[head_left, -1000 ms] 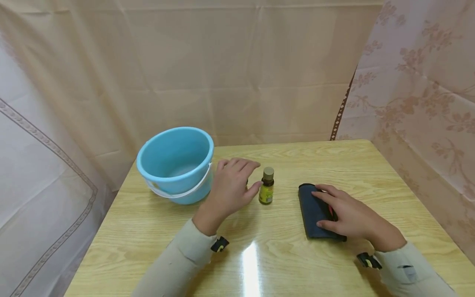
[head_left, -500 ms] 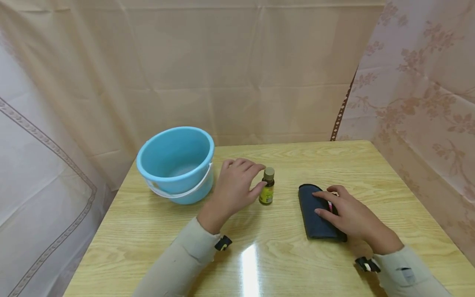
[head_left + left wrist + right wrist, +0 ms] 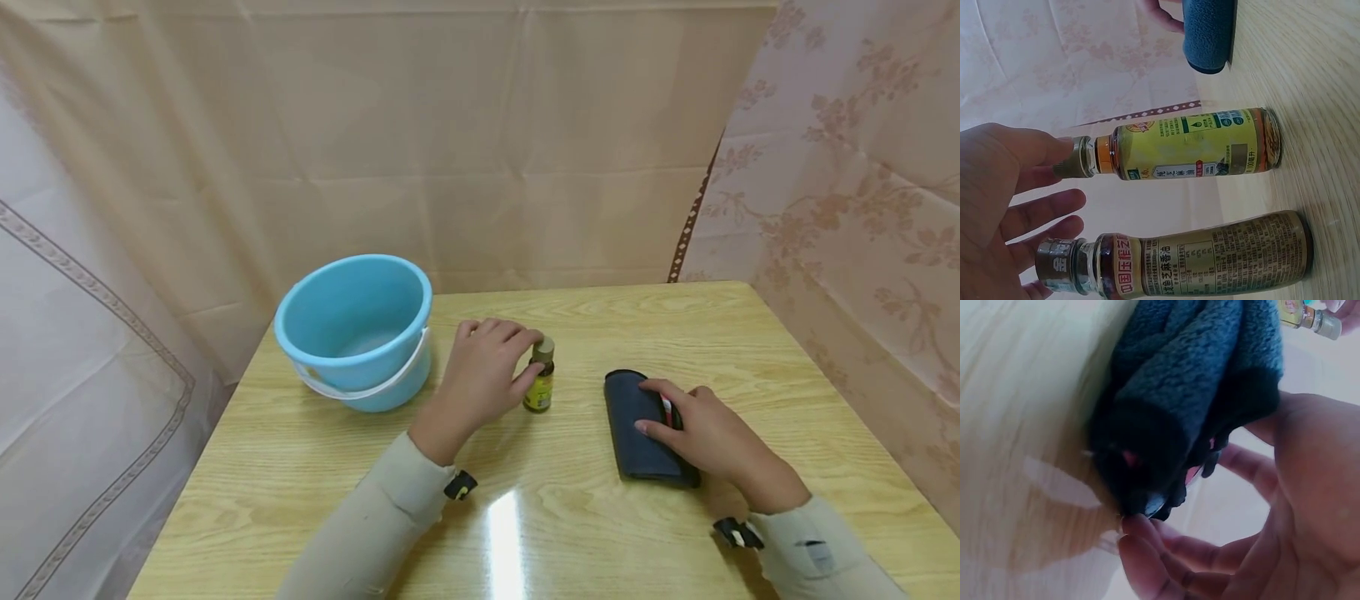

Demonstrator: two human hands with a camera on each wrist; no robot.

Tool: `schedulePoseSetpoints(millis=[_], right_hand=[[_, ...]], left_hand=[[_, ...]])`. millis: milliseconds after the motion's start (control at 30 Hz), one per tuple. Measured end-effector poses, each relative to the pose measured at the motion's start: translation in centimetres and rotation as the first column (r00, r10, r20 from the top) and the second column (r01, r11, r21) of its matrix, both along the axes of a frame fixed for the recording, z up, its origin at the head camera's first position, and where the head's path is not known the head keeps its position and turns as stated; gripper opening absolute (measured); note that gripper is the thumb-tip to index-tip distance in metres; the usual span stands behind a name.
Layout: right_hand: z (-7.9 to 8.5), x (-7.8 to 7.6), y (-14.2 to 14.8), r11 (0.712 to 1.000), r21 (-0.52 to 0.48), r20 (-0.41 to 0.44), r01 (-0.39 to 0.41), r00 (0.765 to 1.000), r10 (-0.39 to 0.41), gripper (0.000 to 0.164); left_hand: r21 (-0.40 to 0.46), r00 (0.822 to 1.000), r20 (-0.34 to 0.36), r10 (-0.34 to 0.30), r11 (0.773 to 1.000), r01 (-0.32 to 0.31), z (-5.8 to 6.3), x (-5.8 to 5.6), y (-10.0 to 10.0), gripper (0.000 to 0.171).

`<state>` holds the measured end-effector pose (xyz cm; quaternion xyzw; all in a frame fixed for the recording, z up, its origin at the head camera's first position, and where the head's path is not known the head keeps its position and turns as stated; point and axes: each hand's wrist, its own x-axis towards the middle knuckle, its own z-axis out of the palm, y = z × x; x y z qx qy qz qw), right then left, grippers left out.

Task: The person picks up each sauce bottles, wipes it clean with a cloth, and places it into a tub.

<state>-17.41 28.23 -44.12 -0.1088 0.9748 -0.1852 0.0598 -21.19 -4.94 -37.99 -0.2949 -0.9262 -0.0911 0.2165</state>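
Head view, dial centred on the small glass bottle with a yellow-green label (image 3: 538, 393), which stands upright on the pale wood-grain table (image 3: 592, 533). Left hand (image 3: 480, 375) at 9 o'clock, thumb and forefinger up at the bottle's dull gold screw cap (image 3: 1084, 156). Fingers loosely bent and spread, hand not closed round the bottle; cannot tell whether the fingertips press.

Left wrist view, same bottle as centre: a taller-necked glass bottle with a brown-and-gold label (image 3: 1235, 259) stands just beside it at 6 o'clock, the other fingers near its brownish cap (image 3: 1060, 264). Hidden behind the left hand in the head view.

Head view again: dark blue fleecy cloth roll with black edging (image 3: 637, 433) lies on the table near 4 o'clock. Right hand (image 3: 708, 433) on its 3 o'clock side, thumb tip on the roll's top. Right wrist view blurred: fingers curve at the roll's end; cannot tell whether they grip. Something pink (image 3: 1191, 475) shows there, too blurred to name.

Light blue plastic bucket (image 3: 367, 377) with a white handle (image 3: 375, 390) stands mouth up between 9 and 10 o'clock. Plain beige curtain (image 3: 480, 150) at 12, floral-patterned cloth (image 3: 862, 167) at 2.
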Motion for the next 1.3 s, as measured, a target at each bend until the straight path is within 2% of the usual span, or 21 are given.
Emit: schedulePoseSetpoints(millis=[367, 500, 700, 800, 1300], right_hand=[[0.3, 0.5, -0.4, 1.0, -0.02, 0.073, 0.021, 0.997, -0.02, 0.068], [0.5, 0.7, -0.5, 1.0, 0.008, 0.086, 0.026, 0.996, -0.027, 0.071], [1.0, 0.7, -1.0, 0.997, 0.072, 0.072, 0.006, 0.997, -0.011, 0.072], [1.0, 0.5, -1.5, 0.997, 0.072, 0.057, -0.002, 0.998, -0.002, 0.07], [0.8, 0.2, -2.5, 0.999, -0.026, 0.113, 0.026, 0.993, -0.023, 0.075]], left_hand=[[-0.016, 1.0, -0.007, 0.005, 1.0, -0.005, 0.0, -0.1, 1.2, 0.032], [-0.002, 1.0, -0.016, -0.005, 1.0, 0.004, 0.0, -0.1, 1.6, 0.029], [0.028, 0.999, -0.032, 0.003, 1.0, -0.002, -0.1, -0.4, 1.6, 0.025], [0.041, 0.999, -0.038, 0.005, 0.999, -0.003, 0.0, -0.4, 1.5, 0.023], [0.076, 1.0, 0.011, -0.011, 0.997, 0.01, 0.1, 0.0, 1.2, 0.016]])
